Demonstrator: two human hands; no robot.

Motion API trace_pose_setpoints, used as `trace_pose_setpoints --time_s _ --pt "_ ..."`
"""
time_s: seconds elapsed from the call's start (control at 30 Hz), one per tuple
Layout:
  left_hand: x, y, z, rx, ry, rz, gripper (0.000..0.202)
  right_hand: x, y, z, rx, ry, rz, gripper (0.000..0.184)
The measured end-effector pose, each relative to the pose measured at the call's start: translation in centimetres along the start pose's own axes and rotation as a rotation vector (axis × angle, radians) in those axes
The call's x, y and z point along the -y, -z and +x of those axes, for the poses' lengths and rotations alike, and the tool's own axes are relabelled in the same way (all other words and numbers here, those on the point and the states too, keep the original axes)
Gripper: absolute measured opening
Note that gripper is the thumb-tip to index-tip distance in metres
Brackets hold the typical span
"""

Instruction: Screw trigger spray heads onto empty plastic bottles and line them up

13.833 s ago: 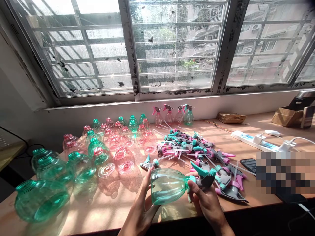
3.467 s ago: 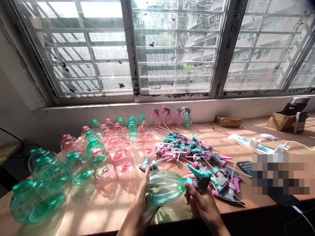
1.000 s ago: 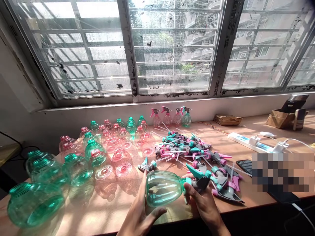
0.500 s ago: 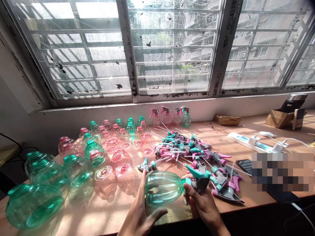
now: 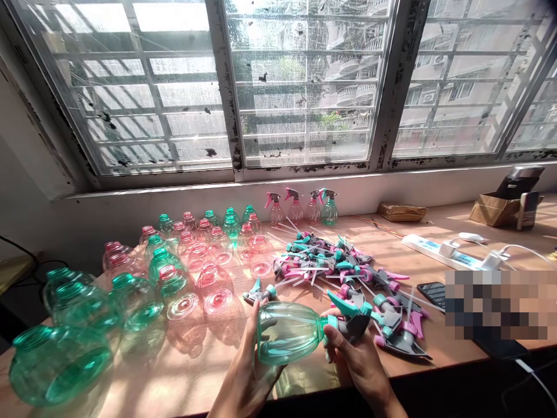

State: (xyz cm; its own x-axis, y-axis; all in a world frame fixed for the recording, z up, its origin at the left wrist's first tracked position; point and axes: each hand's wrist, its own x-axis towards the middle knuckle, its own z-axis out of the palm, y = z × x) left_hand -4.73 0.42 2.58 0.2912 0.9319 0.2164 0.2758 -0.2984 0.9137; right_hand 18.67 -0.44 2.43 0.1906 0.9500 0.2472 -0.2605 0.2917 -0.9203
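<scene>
Curled back around a clear green spray bottle (image 5: 288, 334) since the earlier frame, left hand (image 5: 243, 380) gripping its body, right hand (image 5: 354, 363) clamped on a teal-grey trigger head (image 5: 354, 322) at its neck, both at 6 o'clock over the wooden surface (image 5: 435, 351), loose trigger heads (image 5: 331, 261) at 2 o'clock, empty bottles (image 5: 209, 287) at 10 o'clock

Left hand (image 5: 246, 377) cupping a clear green ribbed plastic bottle (image 5: 288, 334); right hand (image 5: 357, 360) gripping a grey-and-teal trigger sprayer head (image 5: 350, 322) at the bottle's neck. Beyond, a heap of pink and teal trigger sprayer heads (image 5: 322, 261); at left, rows of uncapped pink and green plastic bottles (image 5: 209, 284) on a sunlit wooden bench (image 5: 183, 386); at the back, four capped spray bottles (image 5: 300, 210) below a barred window (image 5: 304, 87).
</scene>
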Motion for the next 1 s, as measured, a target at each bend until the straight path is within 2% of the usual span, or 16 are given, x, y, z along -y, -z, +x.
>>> trace_pose_setpoints --time_s 0.23,0.33,0.43,0.53,0.6,0.73,0.9,1.0 --pt "-2.1 -0.1 -0.3 0.035 0.026 -0.208 0.102 -0.2 0.1 0.0 -0.011 0.024 -0.009 0.038" --pt "-2.1 0.0 0.0 0.038 -0.034 -0.113 0.098 -0.1 0.2 0.1 -0.011 0.029 -0.019 0.037" --pt "-1.2 0.0 0.4 -0.026 -0.081 0.005 0.092 -0.1 0.2 0.0 -0.002 0.031 -0.032 0.036" --pt "-0.1 -0.2 0.5 -0.075 -0.051 -0.003 0.084 -0.1 0.1 0.0 -0.003 0.018 -0.039 0.038" --pt "0.2 -0.2 0.3 -0.056 -0.017 -0.009 0.089 -0.1 0.1 0.0 -0.01 0.015 -0.035 0.039" --pt "-0.4 0.0 0.0 -0.01 0.017 -0.03 0.105 -0.1 0.0 0.0 -0.01 0.019 -0.043 0.039" --pt "-1.3 0.2 0.3 0.021 -0.036 0.032 0.102 0.0 0.0 0.1 0.0 0.016 -0.046 0.039" --pt "-0.7 -0.1 0.6 -0.051 -0.091 0.052 0.095 0.0 0.1 0.1 0.001 0.007 -0.035 0.041"
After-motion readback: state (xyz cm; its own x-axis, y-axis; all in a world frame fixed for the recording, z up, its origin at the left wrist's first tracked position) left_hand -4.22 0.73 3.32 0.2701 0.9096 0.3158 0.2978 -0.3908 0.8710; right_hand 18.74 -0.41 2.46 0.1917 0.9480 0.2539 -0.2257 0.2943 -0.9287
